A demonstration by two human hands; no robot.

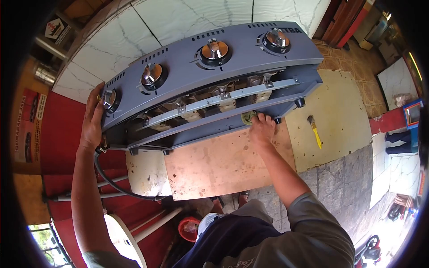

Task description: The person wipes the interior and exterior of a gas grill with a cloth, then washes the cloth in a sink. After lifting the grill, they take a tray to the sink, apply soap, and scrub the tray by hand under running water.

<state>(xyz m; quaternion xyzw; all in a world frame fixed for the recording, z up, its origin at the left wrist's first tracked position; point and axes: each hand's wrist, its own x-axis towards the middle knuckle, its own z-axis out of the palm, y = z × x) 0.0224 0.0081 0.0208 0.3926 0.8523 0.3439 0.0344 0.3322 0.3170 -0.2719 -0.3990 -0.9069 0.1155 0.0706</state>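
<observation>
A grey gas stove (178, 62) is tipped up on its edge, its front panel with several chrome knobs facing up and its underside open toward me. My left hand (92, 118) grips the stove's left end, fingers wrapped over the edge beside the leftmost knob (109, 99). My right hand (262, 128) is closed on a green cloth (248, 117) pressed at the lower rim of the stove's underside, near a black rubber foot (300, 102). Inside the opening runs a metal bar (210, 102) with burner tubes behind it. A black gas hose (105, 172) hangs from the left end.
Under the stove lies a stained sheet of cardboard (214, 165) on a pale board. A yellow-handled brush (315, 132) rests to the right. Marble-look tiles (192, 20) rise behind. A red container (189, 228) and pale poles stand at lower left.
</observation>
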